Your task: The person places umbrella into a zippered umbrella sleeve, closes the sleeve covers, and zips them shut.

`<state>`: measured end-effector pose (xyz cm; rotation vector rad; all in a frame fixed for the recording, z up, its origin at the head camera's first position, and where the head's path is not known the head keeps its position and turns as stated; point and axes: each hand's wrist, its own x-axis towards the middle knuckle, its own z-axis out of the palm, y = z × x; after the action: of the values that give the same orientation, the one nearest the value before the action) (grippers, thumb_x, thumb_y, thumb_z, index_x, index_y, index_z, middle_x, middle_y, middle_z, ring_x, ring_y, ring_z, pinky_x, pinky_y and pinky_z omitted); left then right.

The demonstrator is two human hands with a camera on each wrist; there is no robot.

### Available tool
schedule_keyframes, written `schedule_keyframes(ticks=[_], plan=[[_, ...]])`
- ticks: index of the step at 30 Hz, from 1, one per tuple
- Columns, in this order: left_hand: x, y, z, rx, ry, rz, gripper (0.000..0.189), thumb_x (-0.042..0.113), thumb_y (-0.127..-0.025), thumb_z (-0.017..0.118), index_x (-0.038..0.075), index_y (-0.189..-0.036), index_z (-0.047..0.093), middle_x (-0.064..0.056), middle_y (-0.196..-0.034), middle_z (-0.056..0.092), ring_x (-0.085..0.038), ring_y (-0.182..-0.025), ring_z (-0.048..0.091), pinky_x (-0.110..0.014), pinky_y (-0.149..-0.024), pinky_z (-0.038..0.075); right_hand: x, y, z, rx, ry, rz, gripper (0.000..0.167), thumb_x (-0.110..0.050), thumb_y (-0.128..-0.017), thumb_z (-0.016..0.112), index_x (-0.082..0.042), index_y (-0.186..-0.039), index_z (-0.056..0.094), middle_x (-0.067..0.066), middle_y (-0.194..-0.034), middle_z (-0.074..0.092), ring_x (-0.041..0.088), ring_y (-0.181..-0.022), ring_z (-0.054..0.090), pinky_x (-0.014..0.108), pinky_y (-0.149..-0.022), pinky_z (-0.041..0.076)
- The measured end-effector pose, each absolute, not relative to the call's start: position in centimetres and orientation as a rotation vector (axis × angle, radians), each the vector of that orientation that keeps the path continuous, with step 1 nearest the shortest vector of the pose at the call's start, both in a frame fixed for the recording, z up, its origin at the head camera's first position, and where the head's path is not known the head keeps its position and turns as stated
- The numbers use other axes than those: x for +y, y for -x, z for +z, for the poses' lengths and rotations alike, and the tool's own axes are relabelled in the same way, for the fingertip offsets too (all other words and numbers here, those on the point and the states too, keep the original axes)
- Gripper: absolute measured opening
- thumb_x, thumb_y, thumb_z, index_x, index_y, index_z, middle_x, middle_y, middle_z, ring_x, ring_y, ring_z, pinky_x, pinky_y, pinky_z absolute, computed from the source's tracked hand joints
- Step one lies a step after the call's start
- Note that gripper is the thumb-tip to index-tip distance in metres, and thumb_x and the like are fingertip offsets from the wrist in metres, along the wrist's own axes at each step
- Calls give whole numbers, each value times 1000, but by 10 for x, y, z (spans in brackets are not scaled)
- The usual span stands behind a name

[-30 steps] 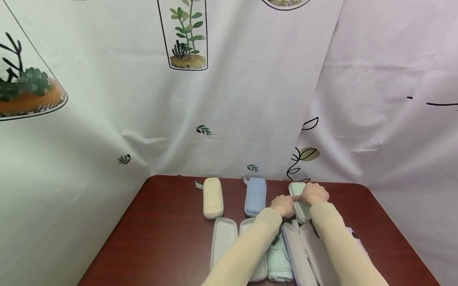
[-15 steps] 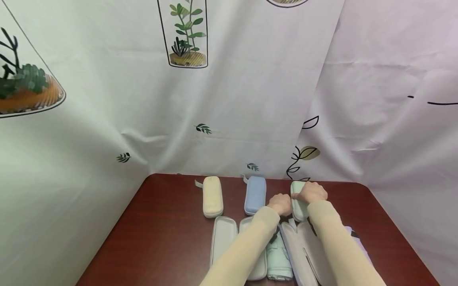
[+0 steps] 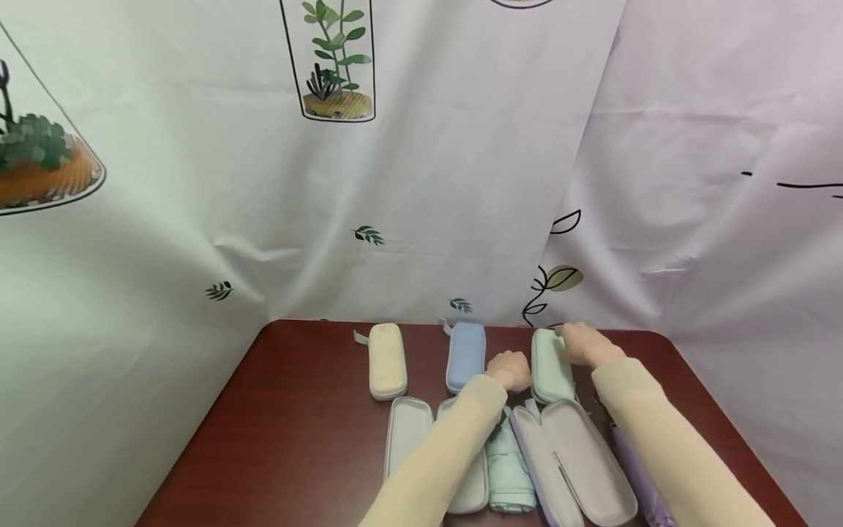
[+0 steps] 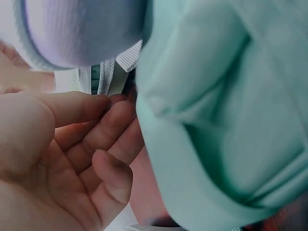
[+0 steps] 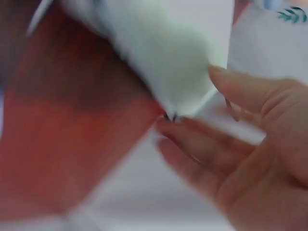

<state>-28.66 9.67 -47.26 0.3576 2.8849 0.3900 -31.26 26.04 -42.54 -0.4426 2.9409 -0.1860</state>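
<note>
A light green pencil case (image 3: 552, 366) lies at the back right of the table. My right hand (image 3: 585, 344) grips its far right corner. In the right wrist view, which is blurred, the thumb is on the case (image 5: 183, 72) and the fingers reach under its edge. My left hand (image 3: 510, 371) is at the case's left side. In the left wrist view its fingers are curled, with thumb and forefinger tips together near a zip (image 4: 108, 77); what they pinch is mostly hidden. An opened purple pencil case (image 3: 586, 461) lies just in front, showing its grey lining.
A yellow case (image 3: 387, 361) and a blue case (image 3: 466, 356) lie along the back of the table (image 3: 290, 439). Nearer are an opened case with pale lining (image 3: 408, 432), a rolled mint cloth item (image 3: 510, 468) and a purple item (image 3: 642, 479). A patterned curtain (image 3: 421, 183) hangs behind.
My right hand has moved along the green case to its far right corner, its forearm swinging right. More of the green and purple cases shows. My left hand stays close by.
</note>
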Motion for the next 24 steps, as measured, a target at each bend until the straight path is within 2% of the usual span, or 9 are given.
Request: schedule_keyframes(ticks=[2,4,6,9,12,15,19,24], plan=[[96,287,-472,2882,-355,394,23,25,-87,65,17,-65,63,3,-79,66,-14,-69,58,-29,-63,49,262,314,-427,2950,773,81,53,3,-74,72,-5,-126,62,25,-122,59,41,-104,58,53,-82,48],[96,289,-472,2883,-349,392,21,25,-88,64,17,-68,65,4,-85,68,-14,-75,61,-30,-67,50,264,314,-430,2927,1028,333,68,2,-69,79,-16,-133,61,24,-135,53,44,-116,53,57,-89,45],[96,290,-473,2889,-345,388,20,26,-88,64,18,-70,66,4,-88,69,-14,-79,63,-30,-69,51,265,314,-436,2897,1198,509,73,-5,-64,86,-21,-131,62,20,-139,51,44,-120,51,58,-92,43],[95,292,-475,2896,-347,383,22,25,-89,64,18,-68,65,4,-86,68,-14,-80,63,-29,-69,51,268,313,-446,2880,1319,575,77,-13,-56,92,-22,-127,64,16,-134,55,42,-119,52,57,-90,44],[93,294,-476,2911,-357,368,20,23,-90,63,18,-70,67,3,-86,69,-15,-81,64,-28,-70,51,269,313,-453,2893,1340,514,81,-16,-49,95,-20,-123,65,13,-123,61,40,-117,54,57,-87,46],[92,295,-476,2937,-344,342,13,22,-89,64,17,-79,71,2,-92,69,-16,-86,65,-29,-73,51,266,315,-453,2901,1295,458,80,-17,-44,96,-20,-118,66,11,-116,63,36,-113,56,54,-82,49],[88,296,-474,2949,-336,295,10,22,-89,65,17,-86,73,1,-95,70,-16,-89,65,-28,-74,51,261,318,-449,2892,1138,387,76,-16,-45,96,-18,-115,68,8,-108,64,29,-102,59,49,-74,52],[80,293,-471,2943,-349,288,12,20,-90,64,15,-83,72,0,-90,70,-13,-77,62,-27,-67,50,258,318,-444,2905,953,233,67,-15,-49,95,-12,-111,69,6,-95,65,26,-86,60,45,-67,53]])
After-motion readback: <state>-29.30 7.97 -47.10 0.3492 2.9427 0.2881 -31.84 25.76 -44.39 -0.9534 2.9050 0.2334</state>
